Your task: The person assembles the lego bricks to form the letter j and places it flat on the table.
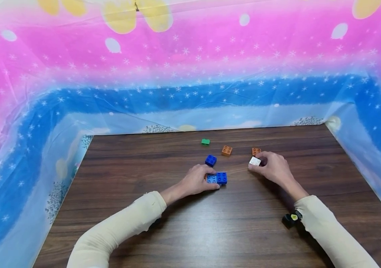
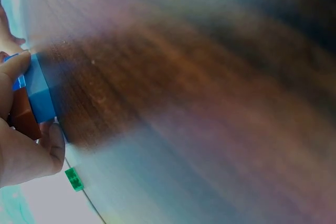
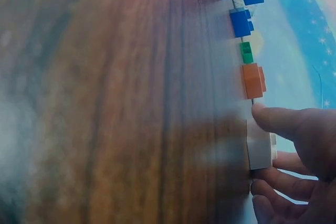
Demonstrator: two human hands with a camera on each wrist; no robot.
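Note:
My left hand (image 1: 195, 180) grips a joined group of bricks, its thumb on the near side and fingers on the far side. In that group are a light blue brick (image 1: 212, 179) and a dark blue brick (image 1: 222, 177). A brown-orange brick (image 2: 24, 114) also shows against the light blue one in the left wrist view, partly covered by the hand. To the right, my right hand (image 1: 275, 168) pinches a white brick (image 1: 254, 162) between thumb and fingers, also seen in the right wrist view (image 3: 259, 145).
A loose blue brick (image 1: 210, 160) lies just beyond the left hand. Farther back are a green brick (image 1: 205, 142) and an orange brick (image 1: 227, 150). Another orange brick (image 1: 256, 151) sits behind the white one. Patterned cloth (image 1: 190, 93) hangs along the back edge of the wooden table (image 1: 136, 160).

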